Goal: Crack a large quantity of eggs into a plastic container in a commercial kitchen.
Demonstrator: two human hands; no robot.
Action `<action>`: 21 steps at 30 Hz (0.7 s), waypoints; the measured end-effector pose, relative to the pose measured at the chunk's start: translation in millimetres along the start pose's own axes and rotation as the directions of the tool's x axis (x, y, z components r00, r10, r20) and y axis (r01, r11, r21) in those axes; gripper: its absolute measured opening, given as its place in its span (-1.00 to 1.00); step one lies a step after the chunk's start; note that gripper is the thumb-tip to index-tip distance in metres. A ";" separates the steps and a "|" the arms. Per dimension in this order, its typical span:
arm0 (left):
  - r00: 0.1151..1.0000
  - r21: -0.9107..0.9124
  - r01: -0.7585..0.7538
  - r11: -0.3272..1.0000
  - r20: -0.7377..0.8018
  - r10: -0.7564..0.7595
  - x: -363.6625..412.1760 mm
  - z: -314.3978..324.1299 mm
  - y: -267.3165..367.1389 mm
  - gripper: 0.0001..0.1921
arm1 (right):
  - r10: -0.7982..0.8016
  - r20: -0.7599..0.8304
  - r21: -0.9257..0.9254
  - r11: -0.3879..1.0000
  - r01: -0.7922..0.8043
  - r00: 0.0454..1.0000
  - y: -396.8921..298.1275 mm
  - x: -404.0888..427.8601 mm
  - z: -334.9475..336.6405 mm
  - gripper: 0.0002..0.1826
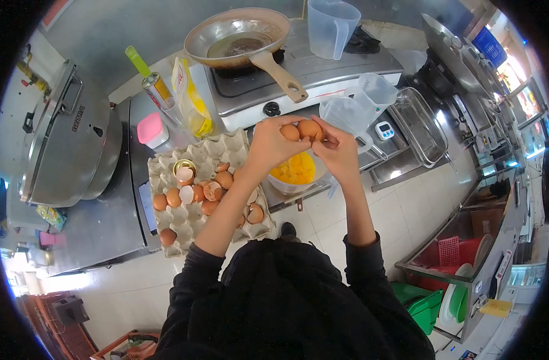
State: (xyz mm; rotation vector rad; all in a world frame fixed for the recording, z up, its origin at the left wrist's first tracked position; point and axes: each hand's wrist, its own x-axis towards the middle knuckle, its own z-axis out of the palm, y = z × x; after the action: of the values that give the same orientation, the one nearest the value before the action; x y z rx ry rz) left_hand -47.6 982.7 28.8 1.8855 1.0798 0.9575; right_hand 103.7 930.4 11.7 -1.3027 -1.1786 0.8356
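Above a translucent plastic bowl [287,185], my left hand [274,143] and my right hand [339,150] meet around brown eggs. One egg [290,132] sits within the fingers of my left hand. Fingertips of both hands grip a second egg [309,129], whose shell looks cracked on its right side. Yellow egg yolks [297,170] lie in the bowl beneath. To the left, partly under my left forearm, is a grey pulp egg tray [220,146]. It carries several whole brown eggs [173,197] and broken eggshells [255,213]. A round gold-coloured metal piece [185,165] also rests there.
A frying pan [238,40] with oil stands on a gas stove [310,76] behind the bowl. Plastic jugs [333,29], a whisk [377,150], a white timer [384,130] and a wire basket [420,126] are rightward. A large metal pot [76,135] stands left.
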 end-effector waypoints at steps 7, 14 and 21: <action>0.995 -0.008 -0.066 0.998 0.068 0.067 2.1 -12.6 -0.7 -0.56 | -0.133 0.101 -0.262 0.953 0.155 0.986 -6.1 -9.5 -11.8 -0.43; 0.967 0.180 -0.235 0.955 0.144 0.210 -16.5 -36.4 8.0 -0.64 | -0.332 0.128 -0.651 0.683 0.331 0.935 -27.9 -34.0 8.4 -0.43; 0.979 -0.049 -0.203 0.978 -0.014 0.202 -51.4 -74.3 -14.7 -0.62 | -0.333 0.147 -0.357 0.860 0.364 0.931 -54.8 -27.5 48.5 -0.54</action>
State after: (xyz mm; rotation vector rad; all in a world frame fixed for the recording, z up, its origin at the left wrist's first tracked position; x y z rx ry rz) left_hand -135.7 959.3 36.7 1.9789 0.8723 1.0977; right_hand 42.1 909.7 55.1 -1.3098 -1.6431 0.4051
